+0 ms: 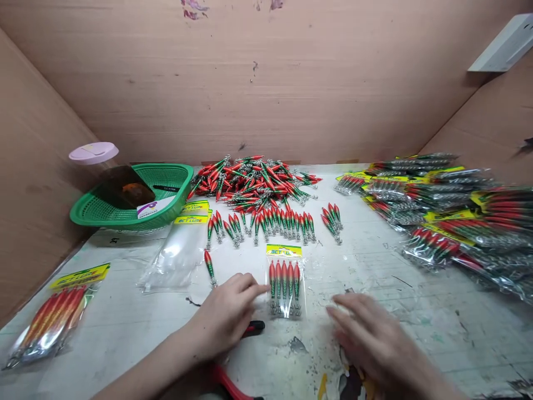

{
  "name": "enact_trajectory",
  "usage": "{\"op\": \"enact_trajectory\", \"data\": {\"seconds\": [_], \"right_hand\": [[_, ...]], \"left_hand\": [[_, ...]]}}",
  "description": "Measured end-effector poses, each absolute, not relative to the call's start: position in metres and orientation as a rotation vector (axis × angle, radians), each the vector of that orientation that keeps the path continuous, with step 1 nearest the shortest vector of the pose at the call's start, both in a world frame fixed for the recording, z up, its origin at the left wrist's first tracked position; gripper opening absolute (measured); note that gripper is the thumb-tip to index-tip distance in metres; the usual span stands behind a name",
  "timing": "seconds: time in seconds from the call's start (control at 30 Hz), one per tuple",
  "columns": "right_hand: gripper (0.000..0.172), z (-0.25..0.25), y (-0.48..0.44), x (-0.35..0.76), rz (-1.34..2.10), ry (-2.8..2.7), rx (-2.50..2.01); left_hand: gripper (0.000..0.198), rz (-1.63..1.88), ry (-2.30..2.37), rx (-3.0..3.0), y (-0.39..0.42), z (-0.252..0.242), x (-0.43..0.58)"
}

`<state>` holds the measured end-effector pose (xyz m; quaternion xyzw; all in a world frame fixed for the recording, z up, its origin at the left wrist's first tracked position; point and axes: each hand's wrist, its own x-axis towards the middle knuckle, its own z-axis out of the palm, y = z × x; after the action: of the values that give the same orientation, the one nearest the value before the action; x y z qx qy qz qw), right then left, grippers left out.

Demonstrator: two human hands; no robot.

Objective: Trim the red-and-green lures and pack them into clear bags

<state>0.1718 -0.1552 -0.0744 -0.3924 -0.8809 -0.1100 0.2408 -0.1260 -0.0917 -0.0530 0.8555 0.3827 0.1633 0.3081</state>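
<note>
On a clock face centred on the clear packet [285, 283], with twelve away from the person, the left hand [229, 311] stood at eight and the right hand [370, 333] at four. The packet lay flat on the counter [366, 266], yellow header card toward twelve, five red-and-green lures side by side inside, hooks toward six.

The left hand's index finger reached the packet's near-left edge; whether it pressed or pinched the film could not be told, as the other fingers curled out of sight. The right hand was blurred, its fingers spread and clear of the packet, with nothing visible in its grasp.

A light touch on the film's margin or the card seemed wise, since the bunched hooks could probably catch thin plastic. Keeping the lures parallel, heads level beneath the card, would likely suit them best. The red-handled tool [233, 386] at seven, close to the left wrist, called for a little care.

A single lure [210, 269] lay near nine, beside the stack of empty packets [175, 258]. Toward twelve, a row of lures [275, 222] lay in front of a tangled heap [250, 180]; filled packets [453, 228] were piled between two and three.
</note>
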Motion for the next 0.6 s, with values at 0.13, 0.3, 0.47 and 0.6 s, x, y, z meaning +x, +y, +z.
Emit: {"op": "enact_trajectory", "data": {"seconds": [0.13,0.3,0.47,0.6], "right_hand": [[0.03,-0.08,-0.152,0.124,-0.316,-2.547,-0.74],[0.037,-0.092,-0.149,0.126,-0.147,-2.48,-0.705],[0.024,-0.099,-0.157,0.143,0.075,-2.4,-0.821],[0.024,-0.104,-0.163,0.146,0.238,-2.34,-0.925]], "left_hand": [[0.038,0.275,0.637,2.523,-0.091,-0.063,-0.119],[0.029,0.484,0.628,2.252,-0.094,-0.08,-0.111],[0.027,0.515,0.617,2.215,-0.098,-0.077,-0.117],[0.029,0.482,0.49,2.464,-0.102,-0.08,-0.113]]}}
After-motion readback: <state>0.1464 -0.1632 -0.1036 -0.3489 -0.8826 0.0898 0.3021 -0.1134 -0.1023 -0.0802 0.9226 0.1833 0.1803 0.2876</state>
